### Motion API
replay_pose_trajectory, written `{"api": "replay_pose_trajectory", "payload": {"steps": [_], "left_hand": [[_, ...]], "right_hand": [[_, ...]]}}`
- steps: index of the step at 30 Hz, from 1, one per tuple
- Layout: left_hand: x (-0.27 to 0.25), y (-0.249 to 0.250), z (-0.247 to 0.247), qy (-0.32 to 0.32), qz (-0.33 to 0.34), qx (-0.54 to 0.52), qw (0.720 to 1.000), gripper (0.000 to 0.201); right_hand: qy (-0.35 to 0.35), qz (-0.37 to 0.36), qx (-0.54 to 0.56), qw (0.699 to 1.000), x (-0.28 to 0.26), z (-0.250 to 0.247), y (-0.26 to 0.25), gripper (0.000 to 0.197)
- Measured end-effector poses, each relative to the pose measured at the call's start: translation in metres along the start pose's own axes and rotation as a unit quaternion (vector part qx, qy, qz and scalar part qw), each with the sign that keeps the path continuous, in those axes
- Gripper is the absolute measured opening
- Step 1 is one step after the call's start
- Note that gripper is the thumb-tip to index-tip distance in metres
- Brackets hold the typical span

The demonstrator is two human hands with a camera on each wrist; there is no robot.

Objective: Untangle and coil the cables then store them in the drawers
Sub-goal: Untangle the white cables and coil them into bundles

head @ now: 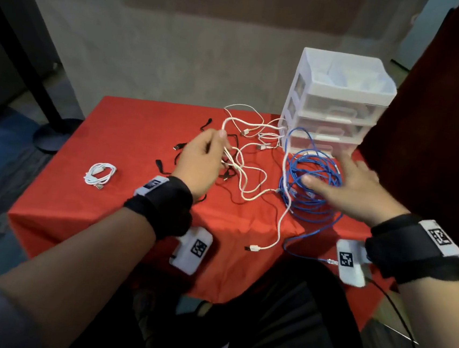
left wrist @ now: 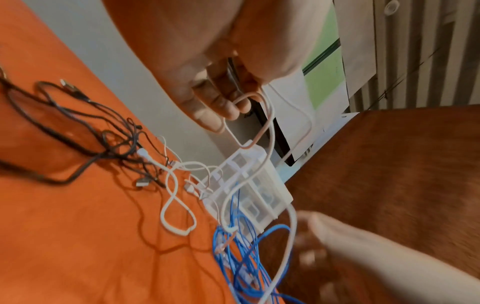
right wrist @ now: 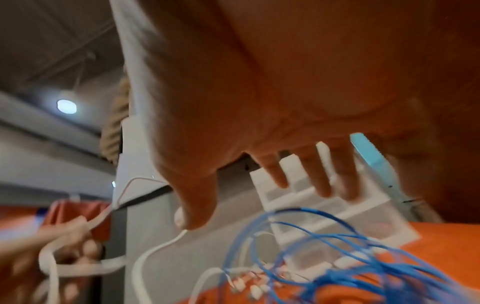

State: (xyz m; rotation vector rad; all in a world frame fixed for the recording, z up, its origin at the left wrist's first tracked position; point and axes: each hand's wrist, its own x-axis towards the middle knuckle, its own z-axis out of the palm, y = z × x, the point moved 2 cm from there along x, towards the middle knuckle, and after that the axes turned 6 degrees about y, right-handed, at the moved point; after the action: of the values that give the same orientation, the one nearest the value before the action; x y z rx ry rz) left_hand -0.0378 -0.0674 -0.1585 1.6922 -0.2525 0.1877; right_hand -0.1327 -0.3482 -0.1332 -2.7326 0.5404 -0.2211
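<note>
A tangle of white cables (head: 280, 226) and thin black cables (head: 180, 146) lies on the red tablecloth (head: 131, 136). My left hand (head: 217, 147) is raised over the tangle and pinches a white cable loop (left wrist: 270, 115) between thumb and fingers. A loose coil of blue cable (head: 303, 209) sits in front of the white drawer unit (head: 338, 105). My right hand (head: 334, 181) hovers over the blue coil (right wrist: 337, 257) with fingers (right wrist: 322, 181) spread and holds nothing. All the drawers look closed.
A small coiled white cable (head: 99, 174) lies alone at the left of the table. A dark reddish panel (head: 436, 137) stands right beside the drawer unit. One white plug end (head: 254, 248) and a blue cable end hang over the table's front edge.
</note>
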Motion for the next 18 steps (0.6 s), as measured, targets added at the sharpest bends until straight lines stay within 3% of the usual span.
{"api": "replay_pose_trajectory", "payload": {"steps": [1,3,6,9,11,15,18], "left_hand": [[0.004,0.004,-0.004,0.010,0.000,-0.008,1.000,0.041],[0.008,0.007,-0.010,0.023,0.006,-0.019,1.000,0.040],[0.008,0.010,-0.009,0.013,0.008,-0.028,0.999,0.039],[0.004,0.013,-0.009,-0.008,0.010,-0.032,0.999,0.038],[0.003,0.014,-0.013,-0.013,0.015,-0.026,0.999,0.040],[0.004,0.018,-0.023,-0.001,0.011,-0.022,1.000,0.040],[0.003,0.023,-0.026,0.002,0.014,-0.022,1.000,0.040]], "right_hand": [[-0.025,0.031,-0.010,0.999,-0.001,0.006,0.012,0.117],[-0.082,0.082,0.040,0.992,-0.005,0.020,0.025,0.125],[-0.113,0.114,0.180,0.970,-0.009,0.046,0.025,0.092],[-0.008,0.135,0.300,0.944,0.008,0.050,0.024,0.047],[0.049,0.136,0.410,0.900,0.023,0.030,0.013,0.012],[0.128,0.060,0.568,0.811,0.046,-0.040,-0.033,0.019],[0.143,-0.042,0.568,0.810,0.065,-0.074,-0.061,0.007]]}}
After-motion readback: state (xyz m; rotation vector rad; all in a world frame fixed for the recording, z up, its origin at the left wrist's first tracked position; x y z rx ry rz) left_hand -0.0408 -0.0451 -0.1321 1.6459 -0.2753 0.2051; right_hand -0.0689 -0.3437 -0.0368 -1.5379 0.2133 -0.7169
